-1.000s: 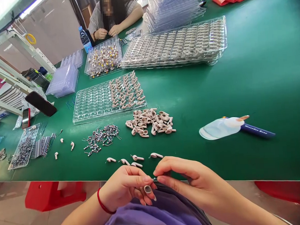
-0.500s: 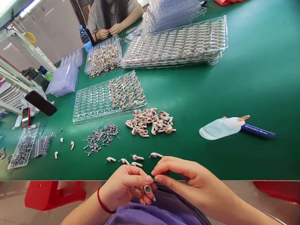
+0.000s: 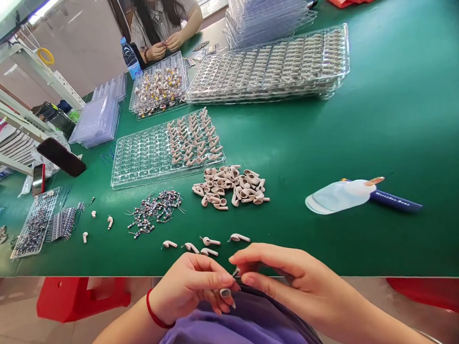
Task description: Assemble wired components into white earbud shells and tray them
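Observation:
Over my lap, in front of the table's edge, my left hand (image 3: 204, 282) is closed around a pale earphone shell (image 3: 224, 293), its dark round opening showing below the thumb. A tiny dark wired part (image 3: 235, 274) sticks out at that thumb's tip; its other end is hidden. Close by on the right, my right hand (image 3: 274, 269) has thumb and forefinger apart around the part's free end, and I see no firm pinch. Just beyond both hands lie several stemmed earphone shells (image 3: 240, 237) with thin wires poking out.
Farther in are a heap of shells (image 3: 230, 187), a pile of wired parts (image 3: 157, 210) and a partly filled clear tray (image 3: 145, 155). A glue bottle (image 3: 337, 196) lies at right on a blue object (image 3: 396, 201). Filled trays (image 3: 270, 69) and a co-worker (image 3: 166, 33) are at the back.
My right thumb and forefinger have spread apart from their pinch at my left fingertips, and the small dark part now shows between the hands. The co-worker has shifted slightly left.

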A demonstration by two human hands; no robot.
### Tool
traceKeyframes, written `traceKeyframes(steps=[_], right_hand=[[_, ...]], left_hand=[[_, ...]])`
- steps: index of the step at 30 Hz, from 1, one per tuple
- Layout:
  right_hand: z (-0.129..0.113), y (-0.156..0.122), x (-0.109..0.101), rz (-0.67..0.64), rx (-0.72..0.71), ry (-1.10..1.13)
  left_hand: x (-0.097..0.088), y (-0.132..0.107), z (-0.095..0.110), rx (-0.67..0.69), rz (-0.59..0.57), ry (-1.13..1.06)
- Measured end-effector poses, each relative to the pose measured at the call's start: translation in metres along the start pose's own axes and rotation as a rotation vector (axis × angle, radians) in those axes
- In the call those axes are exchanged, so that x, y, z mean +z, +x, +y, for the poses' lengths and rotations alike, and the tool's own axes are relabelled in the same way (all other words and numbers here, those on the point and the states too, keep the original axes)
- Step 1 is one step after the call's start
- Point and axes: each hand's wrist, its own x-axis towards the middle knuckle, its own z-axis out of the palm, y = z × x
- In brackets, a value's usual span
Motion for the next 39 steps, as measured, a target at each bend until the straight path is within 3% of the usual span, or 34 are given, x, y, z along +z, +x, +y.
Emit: traceKeyframes(steps=[6,31,39], right_hand=[[0.002,-0.004,0.002,-0.047,-0.038,-0.03],[0.004,-0.008,0.016,0.049,-0.078,0.168],[-0.004,-0.005,0.014,0.067,-0.077,0.141]], left_hand=[[0.002,-0.002,-0.001,0.058,0.039,0.045],[0.006,-0.011,-0.002,0.298,0.093,0.222],[0.007,-0.015,-0.002,0.499,0.166,0.458]])
